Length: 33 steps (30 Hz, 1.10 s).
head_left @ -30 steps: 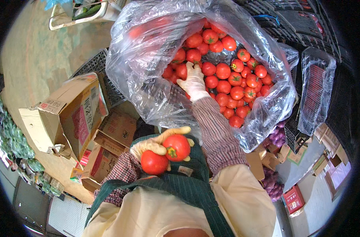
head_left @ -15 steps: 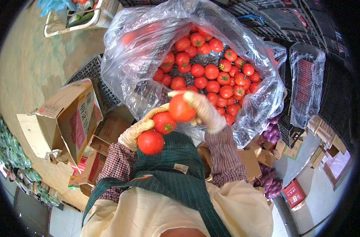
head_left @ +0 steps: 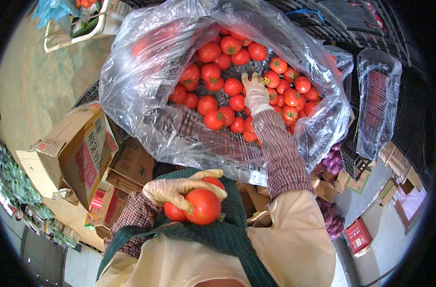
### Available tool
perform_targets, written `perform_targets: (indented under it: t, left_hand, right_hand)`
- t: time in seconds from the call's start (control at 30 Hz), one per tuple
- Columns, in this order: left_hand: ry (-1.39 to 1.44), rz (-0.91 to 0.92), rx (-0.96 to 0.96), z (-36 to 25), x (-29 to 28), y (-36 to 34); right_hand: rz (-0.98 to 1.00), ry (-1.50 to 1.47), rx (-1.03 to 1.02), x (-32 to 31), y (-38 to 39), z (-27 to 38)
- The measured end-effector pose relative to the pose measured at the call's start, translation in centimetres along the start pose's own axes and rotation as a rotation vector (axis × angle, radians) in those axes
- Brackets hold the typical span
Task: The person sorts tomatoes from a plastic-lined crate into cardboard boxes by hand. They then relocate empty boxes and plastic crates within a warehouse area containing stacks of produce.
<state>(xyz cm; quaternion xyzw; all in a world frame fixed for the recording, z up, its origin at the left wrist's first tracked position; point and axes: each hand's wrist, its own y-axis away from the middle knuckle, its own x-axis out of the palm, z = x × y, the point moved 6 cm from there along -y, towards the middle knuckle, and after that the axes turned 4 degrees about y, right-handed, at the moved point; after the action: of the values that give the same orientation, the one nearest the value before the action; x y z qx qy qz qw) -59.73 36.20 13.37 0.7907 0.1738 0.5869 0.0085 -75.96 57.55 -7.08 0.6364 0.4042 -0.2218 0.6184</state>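
Note:
Against the dark green apron (head_left: 234,237), my gloved left hand (head_left: 172,190) is closed around several red tomatoes (head_left: 203,206), its fingers wrapped over them. My right hand (head_left: 255,93), also in a pale glove, reaches down into a large clear plastic bag (head_left: 146,81). Its fingers are stretched forward and slightly apart, touching loose tomatoes (head_left: 233,86) in the bag. What lies beneath that palm is hidden. More tomatoes, some with green stem ends, lie heaped to both sides of the right hand. Dark crate mesh shows through the bag.
Opened cardboard boxes (head_left: 81,148) stand at the left, near my left arm. A white basket (head_left: 77,43) with vegetables sits at the far left. Black crates (head_left: 357,19) line the far right, beside a plastic-wrapped crate (head_left: 378,100). Purple net bags (head_left: 332,220) lie at the right.
My right hand has left the tomato it held near my left hand and moved away into the bag. The left hand, with its tomatoes, has drawn nearer to my body.

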Motion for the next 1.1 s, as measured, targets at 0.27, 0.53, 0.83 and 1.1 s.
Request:
perform_targets:
  t: [0.27,0.53,0.83,1.1]
  left_hand:
    - [0.223,0.058,-0.037,0.2,3.4,-2.7]
    - [0.781,0.006,0.261,-2.5,7.9,-1.3]
    - [0.618,-0.144,0.742,-2.9,5.6,11.1]
    - [0.46,-0.357,1.269,-1.7,6.5,31.1]
  right_hand:
    - [0.247,-1.668,0.169,-2.1,1.3,-4.9]
    - [0.594,-2.579,-0.671,-18.7,14.2,0.3]
    - [0.448,-2.316,-0.805,-28.3,20.1,12.7]
    - [0.512,-2.33,-0.883,-34.3,26.5,29.1]
